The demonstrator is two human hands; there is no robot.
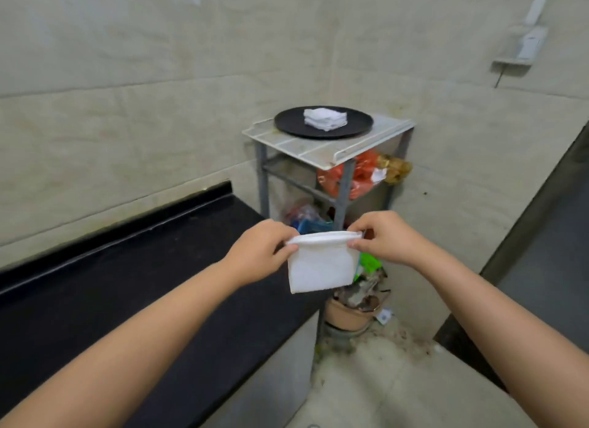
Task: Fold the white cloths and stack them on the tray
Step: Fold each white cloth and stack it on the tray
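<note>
Held in mid-air over the near end of the long black desk (134,268): small white terry cloth (322,265), already doubled, hanging flat and square. Pinched at its left top corner by the left hand (258,252), at its right top corner by the right hand (387,236), each grip grasping the cloth between thumb and fingertips. Best to bring corners together evenly, keep edges aligned, then crease once more. Farther off, on the white-topped metal shelf rack (322,147): round black tray (353,126) bearing a neat stack of folded white cloths (325,118), ready for one more
</note>
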